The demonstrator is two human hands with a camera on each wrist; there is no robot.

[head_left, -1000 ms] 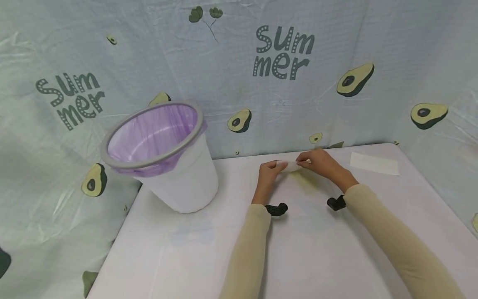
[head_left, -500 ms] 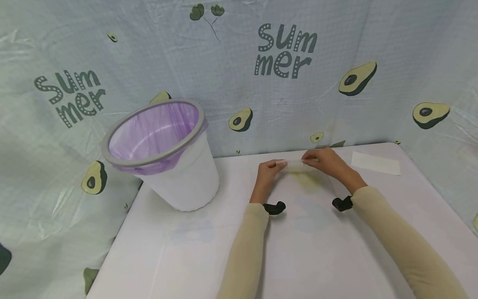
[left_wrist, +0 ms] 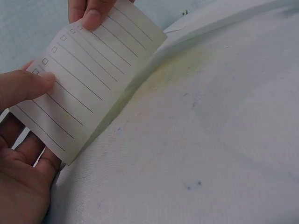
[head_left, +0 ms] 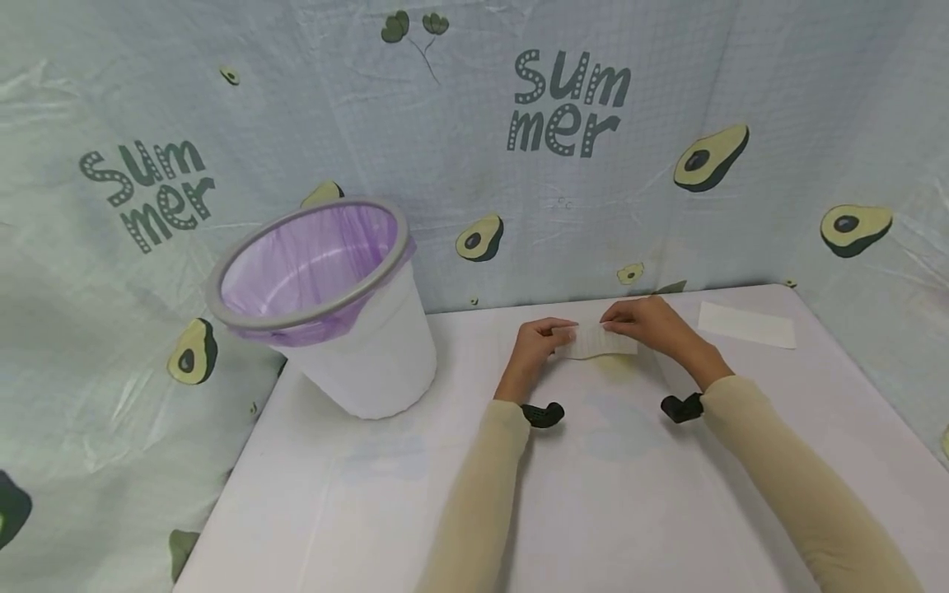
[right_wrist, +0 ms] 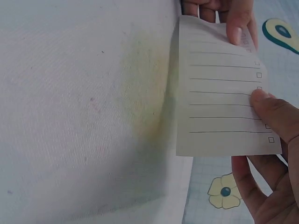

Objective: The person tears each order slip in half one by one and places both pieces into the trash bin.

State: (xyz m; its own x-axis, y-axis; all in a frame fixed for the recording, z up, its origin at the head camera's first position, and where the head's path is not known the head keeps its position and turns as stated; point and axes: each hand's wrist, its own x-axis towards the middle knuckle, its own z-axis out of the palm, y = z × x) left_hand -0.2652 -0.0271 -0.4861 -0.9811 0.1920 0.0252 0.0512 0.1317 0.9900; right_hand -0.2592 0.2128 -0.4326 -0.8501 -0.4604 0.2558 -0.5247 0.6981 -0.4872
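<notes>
A small white checklist sheet (head_left: 602, 343), printed with lines and a row of little checkboxes, is held up over the back of the table. My left hand (head_left: 532, 350) pinches its left part, thumb on the printed face and the other fingers behind. Near the middle of the checkbox edge, my right hand (head_left: 647, 321) pinches it between thumb and fingers. The lined face of the sheet (right_wrist: 219, 98) fills much of the right wrist view, slightly bent near the left thumb. In the left wrist view the sheet (left_wrist: 88, 79) slants, its lower edge close over the tabletop.
A white bin (head_left: 385, 354) with a grey rim and purple liner stands at the left of the white table (head_left: 593, 502). A blank white paper strip (head_left: 747, 325) lies at the back right. Behind the table hangs an avocado-print cloth (head_left: 415, 148).
The sheet showed as a narrow strip between the hands; now its lined face is spread wider and tilts toward the head camera. My right hand has shifted slightly right.
</notes>
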